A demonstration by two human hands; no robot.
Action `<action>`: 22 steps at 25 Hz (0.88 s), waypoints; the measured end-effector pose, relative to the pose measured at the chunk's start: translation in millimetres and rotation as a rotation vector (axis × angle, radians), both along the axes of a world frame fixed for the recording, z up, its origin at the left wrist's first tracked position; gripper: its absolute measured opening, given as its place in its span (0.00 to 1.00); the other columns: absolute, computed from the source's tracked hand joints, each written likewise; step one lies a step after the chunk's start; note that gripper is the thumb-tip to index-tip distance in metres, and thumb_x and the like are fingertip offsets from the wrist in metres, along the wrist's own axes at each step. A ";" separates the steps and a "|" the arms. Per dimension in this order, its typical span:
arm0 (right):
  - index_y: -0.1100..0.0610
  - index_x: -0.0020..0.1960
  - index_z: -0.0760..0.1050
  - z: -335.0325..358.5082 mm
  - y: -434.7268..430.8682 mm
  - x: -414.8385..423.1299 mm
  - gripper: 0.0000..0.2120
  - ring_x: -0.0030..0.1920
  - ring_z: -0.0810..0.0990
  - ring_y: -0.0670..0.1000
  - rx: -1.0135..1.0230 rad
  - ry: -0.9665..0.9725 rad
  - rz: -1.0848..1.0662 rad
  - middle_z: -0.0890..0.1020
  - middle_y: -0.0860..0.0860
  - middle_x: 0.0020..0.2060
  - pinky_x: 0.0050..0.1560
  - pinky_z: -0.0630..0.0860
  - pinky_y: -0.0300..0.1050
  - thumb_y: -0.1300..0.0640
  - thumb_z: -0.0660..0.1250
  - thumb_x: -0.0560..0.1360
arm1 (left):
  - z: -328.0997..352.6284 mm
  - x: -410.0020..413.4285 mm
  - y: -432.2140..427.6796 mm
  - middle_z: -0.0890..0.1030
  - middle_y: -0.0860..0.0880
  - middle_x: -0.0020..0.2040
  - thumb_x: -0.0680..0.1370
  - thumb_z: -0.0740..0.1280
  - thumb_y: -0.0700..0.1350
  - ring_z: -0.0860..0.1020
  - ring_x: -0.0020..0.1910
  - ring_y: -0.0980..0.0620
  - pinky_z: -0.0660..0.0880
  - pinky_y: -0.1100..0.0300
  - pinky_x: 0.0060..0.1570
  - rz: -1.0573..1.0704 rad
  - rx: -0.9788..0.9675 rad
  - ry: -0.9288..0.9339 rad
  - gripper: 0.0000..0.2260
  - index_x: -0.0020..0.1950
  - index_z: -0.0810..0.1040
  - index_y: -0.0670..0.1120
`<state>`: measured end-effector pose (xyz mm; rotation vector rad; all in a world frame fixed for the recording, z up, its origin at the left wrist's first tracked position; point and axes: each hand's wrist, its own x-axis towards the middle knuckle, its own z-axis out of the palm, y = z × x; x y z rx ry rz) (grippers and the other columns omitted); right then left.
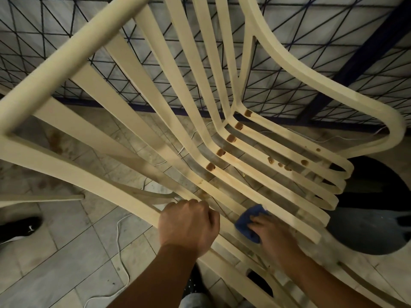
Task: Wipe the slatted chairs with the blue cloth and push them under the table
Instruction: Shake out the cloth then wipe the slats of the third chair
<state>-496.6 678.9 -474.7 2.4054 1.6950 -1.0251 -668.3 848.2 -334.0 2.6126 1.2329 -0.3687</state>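
A cream slatted plastic chair (155, 138) fills the head view, its back near me and its seat slats running to the right. Brown stains sit at the bend of the slats and on the seat. My left hand (189, 225) grips the chair's near side rail with curled fingers. My right hand (271, 232) presses a folded blue cloth (246, 221) onto a near seat slat; the hand is blurred with motion and covers part of the cloth.
A dark blue wire grid fence (311, 70) stands behind the chair. A dark round object (373, 221) lies on the tiled floor under the seat's right end. A white cable (121, 258) trails over the tiles. A black shoe (20, 226) shows at the left edge.
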 end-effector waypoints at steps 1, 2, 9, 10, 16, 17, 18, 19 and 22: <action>0.58 0.64 0.81 -9.2 10.4 -1.8 0.17 0.71 0.75 0.60 -0.057 0.024 0.005 0.80 0.56 0.67 0.72 0.68 0.55 0.58 0.66 0.76 | 0.0 0.0 0.4 0.70 0.55 0.31 0.81 0.46 0.58 0.69 0.30 0.59 0.75 0.61 0.38 -0.005 -0.002 0.011 0.20 0.36 0.68 0.52; 0.61 0.65 0.80 -19.2 23.8 -5.4 0.21 0.72 0.74 0.60 -0.098 0.073 0.023 0.79 0.58 0.67 0.73 0.66 0.56 0.53 0.67 0.76 | 0.5 -0.1 1.0 0.70 0.55 0.32 0.81 0.46 0.58 0.70 0.31 0.58 0.75 0.61 0.39 -0.010 -0.005 0.018 0.20 0.36 0.69 0.52; 0.57 0.44 0.74 -16.2 139.2 -38.5 0.04 0.50 0.77 0.53 0.003 0.311 0.022 0.80 0.55 0.47 0.59 0.76 0.46 0.59 0.67 0.77 | 0.1 4.3 2.2 0.72 0.54 0.31 0.80 0.45 0.58 0.73 0.30 0.56 0.77 0.57 0.39 -0.012 0.019 0.084 0.23 0.35 0.72 0.50; 0.57 0.41 0.70 -35.2 147.4 -34.5 0.08 0.49 0.75 0.55 -0.054 0.346 0.023 0.77 0.55 0.44 0.61 0.76 0.48 0.58 0.66 0.77 | -0.5 4.0 2.3 0.72 0.54 0.30 0.79 0.43 0.58 0.73 0.30 0.55 0.77 0.56 0.39 -0.013 0.021 0.096 0.24 0.35 0.72 0.50; 0.61 0.57 0.83 -11.1 84.1 -34.0 0.14 0.61 0.77 0.59 0.248 0.142 -0.078 0.82 0.59 0.57 0.66 0.72 0.56 0.69 0.67 0.74 | -2.6 1.3 0.9 0.72 0.55 0.33 0.81 0.46 0.59 0.73 0.32 0.56 0.77 0.57 0.43 -0.001 0.002 0.060 0.22 0.38 0.72 0.52; 0.61 0.63 0.82 -11.2 58.6 -28.2 0.18 0.69 0.74 0.60 0.249 0.121 -0.088 0.80 0.59 0.65 0.71 0.68 0.56 0.70 0.68 0.74 | -3.5 0.4 0.6 0.72 0.55 0.33 0.81 0.46 0.60 0.73 0.33 0.57 0.77 0.58 0.43 0.000 -0.005 0.048 0.21 0.39 0.71 0.53; 0.60 0.66 0.80 -15.7 38.7 -24.0 0.22 0.73 0.71 0.58 0.241 0.121 -0.099 0.78 0.58 0.69 0.75 0.65 0.56 0.71 0.70 0.73 | -3.7 -0.4 0.2 0.71 0.56 0.33 0.82 0.46 0.60 0.72 0.32 0.58 0.76 0.59 0.43 0.002 -0.010 0.035 0.21 0.39 0.71 0.53; 0.58 0.66 0.80 -17.6 19.8 -22.5 0.26 0.73 0.71 0.55 0.247 0.088 -0.126 0.79 0.56 0.68 0.75 0.67 0.57 0.72 0.74 0.69 | -3.5 -1.0 0.0 0.71 0.56 0.33 0.82 0.47 0.60 0.71 0.32 0.59 0.76 0.60 0.43 0.006 -0.016 0.021 0.20 0.38 0.70 0.53; 0.56 0.57 0.85 -34.3 -12.9 -20.7 0.38 0.62 0.81 0.52 0.295 0.000 -0.100 0.85 0.52 0.58 0.58 0.81 0.55 0.69 0.87 0.48 | -0.9 -1.6 0.6 0.71 0.55 0.31 0.82 0.48 0.58 0.70 0.31 0.59 0.75 0.61 0.41 0.004 -0.016 -0.010 0.20 0.37 0.70 0.52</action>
